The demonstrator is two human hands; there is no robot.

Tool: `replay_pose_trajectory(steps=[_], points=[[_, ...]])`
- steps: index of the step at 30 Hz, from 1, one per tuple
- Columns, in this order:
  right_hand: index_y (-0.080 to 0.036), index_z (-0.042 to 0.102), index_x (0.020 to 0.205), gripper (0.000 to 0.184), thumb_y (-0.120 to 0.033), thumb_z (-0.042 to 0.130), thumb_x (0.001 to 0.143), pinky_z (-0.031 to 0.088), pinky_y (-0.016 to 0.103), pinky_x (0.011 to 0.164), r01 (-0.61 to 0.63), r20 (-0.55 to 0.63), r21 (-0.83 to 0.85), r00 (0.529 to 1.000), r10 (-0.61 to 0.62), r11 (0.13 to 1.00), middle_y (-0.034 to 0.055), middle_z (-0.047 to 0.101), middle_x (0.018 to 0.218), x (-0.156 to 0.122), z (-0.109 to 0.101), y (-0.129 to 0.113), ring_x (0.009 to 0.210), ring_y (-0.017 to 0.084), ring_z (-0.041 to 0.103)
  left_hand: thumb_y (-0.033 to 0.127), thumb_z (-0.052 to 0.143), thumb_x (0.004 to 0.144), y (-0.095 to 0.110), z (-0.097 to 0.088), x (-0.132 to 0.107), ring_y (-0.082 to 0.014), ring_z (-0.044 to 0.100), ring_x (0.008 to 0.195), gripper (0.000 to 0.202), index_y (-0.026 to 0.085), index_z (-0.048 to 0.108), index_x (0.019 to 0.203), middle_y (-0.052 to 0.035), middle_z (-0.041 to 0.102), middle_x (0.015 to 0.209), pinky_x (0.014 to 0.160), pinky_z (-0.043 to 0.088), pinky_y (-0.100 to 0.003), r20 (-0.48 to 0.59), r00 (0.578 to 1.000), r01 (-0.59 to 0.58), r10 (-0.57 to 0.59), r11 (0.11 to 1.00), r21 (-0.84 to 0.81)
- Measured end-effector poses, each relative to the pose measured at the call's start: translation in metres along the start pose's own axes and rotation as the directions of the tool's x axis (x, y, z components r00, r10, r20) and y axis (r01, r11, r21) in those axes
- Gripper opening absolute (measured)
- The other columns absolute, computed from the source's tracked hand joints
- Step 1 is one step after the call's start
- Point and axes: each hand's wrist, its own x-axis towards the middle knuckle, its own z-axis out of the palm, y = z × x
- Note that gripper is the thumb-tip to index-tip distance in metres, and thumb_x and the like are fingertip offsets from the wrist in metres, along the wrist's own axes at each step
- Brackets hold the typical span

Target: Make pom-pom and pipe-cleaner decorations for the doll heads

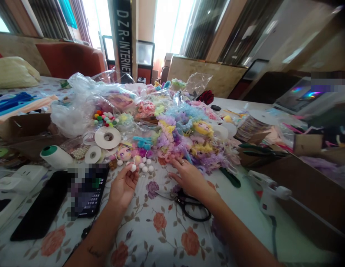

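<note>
My left hand [125,185] pinches a small white ball [133,168] between thumb and fingertips. A loop of tiny beads seems to rise from it, though I cannot tell whether they are joined. Just beyond lie several more white balls [145,168] and a doll's head [123,152] with big eyes. With fingers stretched out and apart, my right hand [189,176] reaches to the edge of a heap of pastel ruffled trim [172,142]; nothing shows in its grasp. Black-handled scissors [193,207] lie partly under my right wrist, blades pointing left.
To the left are a phone [90,191], a black slab-like device [41,207], a thread cone [55,156] and ribbon rolls [107,138]. On the right, a glue gun [268,193] stands by a cardboard box [308,193]. Clear plastic bags [75,107] cover the pile's back left.
</note>
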Motion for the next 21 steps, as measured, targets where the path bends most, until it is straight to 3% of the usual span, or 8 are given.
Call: replay_pose_trajectory(steps=[3,6,12,15,18,21], points=[[-0.017,0.051,0.140,0.051,-0.031,0.059,0.093,0.048,0.050,0.098,0.028,-0.039,-0.005,0.999,-0.028,1.000,0.0214,0.054,0.139,0.006,0.007,-0.006,0.127,0.036,0.051,0.001,0.055,0.085,-0.002,0.000,0.000,-0.0100,0.067,0.060,0.015,0.010,0.064,0.079,-0.0040,0.070,0.071,0.052,0.055,-0.016,-0.011,1.000,0.001,-0.001,1.000,0.020],[-0.016,0.049,0.143,0.052,-0.034,0.056,0.095,0.043,0.051,0.103,0.007,0.015,-0.033,1.000,-0.006,0.999,0.0219,0.049,0.144,0.024,0.019,-0.008,0.133,0.037,0.046,0.001,0.054,0.087,-0.005,0.000,0.000,-0.0103,0.067,0.059,0.015,0.010,0.064,0.079,-0.0038,0.069,0.070,0.052,0.055,-0.016,-0.002,1.000,0.015,-0.015,0.999,0.039],[-0.013,0.046,0.144,0.051,-0.036,0.048,0.099,0.044,0.053,0.101,-0.066,0.043,-0.032,0.997,0.067,0.997,0.0210,0.055,0.138,0.050,0.027,-0.007,0.124,0.036,0.054,0.000,0.056,0.086,-0.010,-0.004,0.005,-0.0110,0.070,0.063,0.016,0.010,0.066,0.078,-0.0056,0.071,0.072,0.057,0.058,-0.016,0.041,0.998,0.040,-0.041,0.999,0.037],[-0.009,0.051,0.140,0.050,-0.030,0.055,0.095,0.046,0.050,0.100,-0.036,-0.009,-0.038,0.999,0.036,0.999,0.0239,0.054,0.137,0.034,0.020,-0.010,0.125,0.037,0.053,-0.002,0.056,0.085,-0.012,-0.006,0.006,-0.0133,0.073,0.071,0.015,0.009,0.067,0.080,-0.0082,0.074,0.080,0.066,0.061,-0.019,0.078,0.996,0.028,-0.030,0.999,0.030],[-0.013,0.056,0.134,0.042,-0.026,0.053,0.094,0.049,0.050,0.098,-0.008,-0.123,-0.004,0.992,0.007,1.000,0.0218,0.056,0.135,-0.001,0.013,-0.012,0.123,0.036,0.054,-0.003,0.056,0.085,-0.014,-0.005,0.004,-0.0169,0.074,0.081,0.015,0.007,0.067,0.085,-0.0119,0.075,0.087,0.072,0.063,-0.021,0.106,0.994,0.028,-0.033,0.998,0.051],[-0.018,0.066,0.116,0.026,-0.025,0.052,0.095,0.055,0.046,0.088,0.006,-0.188,0.091,0.982,0.011,0.996,0.0155,0.067,0.114,-0.043,0.011,-0.010,0.105,0.031,0.064,-0.004,0.053,0.086,-0.014,-0.004,0.002,-0.0197,0.075,0.088,0.018,0.006,0.067,0.091,-0.0156,0.075,0.094,0.075,0.063,-0.022,0.123,0.990,0.056,-0.065,0.995,0.081]])
